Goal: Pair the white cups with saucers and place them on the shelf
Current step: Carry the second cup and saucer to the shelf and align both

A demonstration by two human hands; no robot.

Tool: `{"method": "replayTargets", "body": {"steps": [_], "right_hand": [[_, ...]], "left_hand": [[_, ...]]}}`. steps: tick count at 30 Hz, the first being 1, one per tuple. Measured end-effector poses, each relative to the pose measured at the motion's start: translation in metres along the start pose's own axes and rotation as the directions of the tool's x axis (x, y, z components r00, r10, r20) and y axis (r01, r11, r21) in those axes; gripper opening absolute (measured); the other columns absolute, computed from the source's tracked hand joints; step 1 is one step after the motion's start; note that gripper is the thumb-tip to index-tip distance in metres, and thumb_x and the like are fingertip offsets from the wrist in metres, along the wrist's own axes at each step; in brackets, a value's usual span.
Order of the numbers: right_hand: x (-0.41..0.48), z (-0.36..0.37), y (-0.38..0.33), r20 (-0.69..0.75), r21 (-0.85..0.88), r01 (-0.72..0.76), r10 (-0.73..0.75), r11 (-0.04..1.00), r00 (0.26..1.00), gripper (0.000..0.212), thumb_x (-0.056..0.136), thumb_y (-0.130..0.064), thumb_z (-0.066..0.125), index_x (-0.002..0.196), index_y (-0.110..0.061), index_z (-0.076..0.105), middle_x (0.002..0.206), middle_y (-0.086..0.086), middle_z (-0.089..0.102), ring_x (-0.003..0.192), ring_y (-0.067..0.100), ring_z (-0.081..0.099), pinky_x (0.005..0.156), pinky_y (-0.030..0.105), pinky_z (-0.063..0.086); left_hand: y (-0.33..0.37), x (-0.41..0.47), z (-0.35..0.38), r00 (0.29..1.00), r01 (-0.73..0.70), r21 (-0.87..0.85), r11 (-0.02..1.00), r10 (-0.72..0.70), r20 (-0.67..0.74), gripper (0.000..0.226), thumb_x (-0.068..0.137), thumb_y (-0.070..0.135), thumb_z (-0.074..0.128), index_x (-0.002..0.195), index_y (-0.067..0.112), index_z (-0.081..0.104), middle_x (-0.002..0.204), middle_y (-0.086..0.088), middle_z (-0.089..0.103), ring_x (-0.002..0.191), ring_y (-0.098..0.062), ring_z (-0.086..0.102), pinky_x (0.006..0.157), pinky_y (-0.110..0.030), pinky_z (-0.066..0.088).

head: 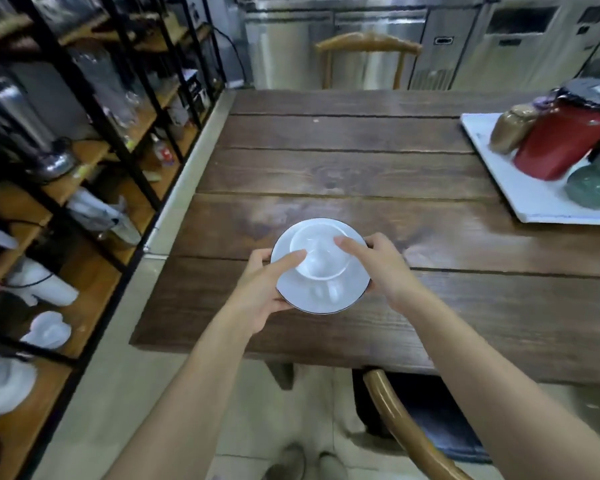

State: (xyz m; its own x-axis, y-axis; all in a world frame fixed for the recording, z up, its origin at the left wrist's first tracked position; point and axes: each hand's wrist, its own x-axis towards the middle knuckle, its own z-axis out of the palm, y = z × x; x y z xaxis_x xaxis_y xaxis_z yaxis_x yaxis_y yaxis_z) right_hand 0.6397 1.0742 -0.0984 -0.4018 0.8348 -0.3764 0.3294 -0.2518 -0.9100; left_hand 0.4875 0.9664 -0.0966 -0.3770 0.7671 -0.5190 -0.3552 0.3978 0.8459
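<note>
Left hand (257, 289) and right hand (383, 268) clasp opposite edges of a dark-rimmed white saucer (321, 296), thumbs steadying the white cup (321, 252) seated on it, over the near part of the wooden table (343, 168). Bare planks lie beyond; the shelf (84, 161) stands left.

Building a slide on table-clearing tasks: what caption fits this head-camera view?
Both hands, left and right, hold a white cup on its saucer over a wooden table.
</note>
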Motion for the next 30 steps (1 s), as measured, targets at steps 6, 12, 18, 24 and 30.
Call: {"method": "replayTargets", "body": {"steps": [6, 12, 18, 24, 30], "right_hand": [[-0.032, 0.095, -0.025, 0.190, -0.050, 0.082, -0.071, 0.995, 0.979, 0.048, 0.078, -0.051, 0.066, 0.096, -0.009, 0.050, 0.100, 0.003, 0.059, 0.086, 0.018, 0.059, 0.062, 0.026, 0.040], [-0.091, 0.235, -0.052, 0.362, -0.062, 0.182, -0.148, 0.981, 0.920, 0.039, 0.079, -0.048, 0.067, 0.082, -0.013, 0.051, 0.085, 0.000, 0.054, 0.076, 0.016, 0.053, 0.060, 0.026, 0.037], [-0.176, 0.400, -0.066, 0.594, -0.062, 0.247, -0.163, 0.967, 0.788, 0.040, 0.080, -0.045, 0.067, 0.094, -0.008, 0.059, 0.086, 0.005, 0.064, 0.073, 0.022, 0.062, 0.052, 0.027, 0.047], [-0.263, 0.538, -0.066, 0.800, -0.060, 0.317, -0.144, 0.947, 0.583, 0.029, 0.082, -0.042, 0.066, 0.080, -0.016, 0.052, 0.082, -0.003, 0.056, 0.076, 0.014, 0.056, 0.064, 0.028, 0.044], [-0.327, 0.647, -0.057, 0.919, -0.097, 0.364, -0.057, 0.926, 0.391, 0.049, 0.081, -0.053, 0.061, 0.110, -0.015, 0.050, 0.102, -0.001, 0.055, 0.088, 0.011, 0.051, 0.059, 0.024, 0.036]], "left_hand": [[-0.003, -0.060, -0.088, 0.977, -0.106, -0.089, 0.990, 0.088, -0.195, 0.056, 0.068, 0.040, 0.078, 0.114, 0.022, 0.051, 0.119, 0.000, 0.061, 0.106, -0.025, 0.063, 0.086, -0.048, 0.055], [-0.014, -0.144, -0.210, 0.906, -0.212, -0.168, 0.963, 0.130, -0.402, 0.053, 0.077, 0.034, 0.074, 0.118, 0.015, 0.046, 0.115, -0.002, 0.059, 0.095, -0.024, 0.064, 0.073, -0.040, 0.058], [-0.041, -0.252, -0.360, 0.769, -0.294, -0.181, 0.939, 0.119, -0.628, 0.073, 0.055, 0.052, 0.083, 0.115, 0.022, 0.053, 0.121, -0.006, 0.062, 0.101, -0.031, 0.067, 0.076, -0.051, 0.059], [-0.080, -0.359, -0.455, 0.540, -0.376, -0.202, 0.904, 0.037, -0.841, 0.048, 0.073, 0.046, 0.073, 0.111, 0.023, 0.054, 0.113, -0.002, 0.064, 0.095, -0.024, 0.066, 0.062, -0.035, 0.058], [-0.113, -0.432, -0.524, 0.347, -0.418, -0.236, 0.877, -0.086, -0.934, 0.071, 0.068, 0.054, 0.074, 0.126, 0.020, 0.050, 0.119, -0.008, 0.063, 0.100, -0.031, 0.065, 0.076, -0.046, 0.059]]}}
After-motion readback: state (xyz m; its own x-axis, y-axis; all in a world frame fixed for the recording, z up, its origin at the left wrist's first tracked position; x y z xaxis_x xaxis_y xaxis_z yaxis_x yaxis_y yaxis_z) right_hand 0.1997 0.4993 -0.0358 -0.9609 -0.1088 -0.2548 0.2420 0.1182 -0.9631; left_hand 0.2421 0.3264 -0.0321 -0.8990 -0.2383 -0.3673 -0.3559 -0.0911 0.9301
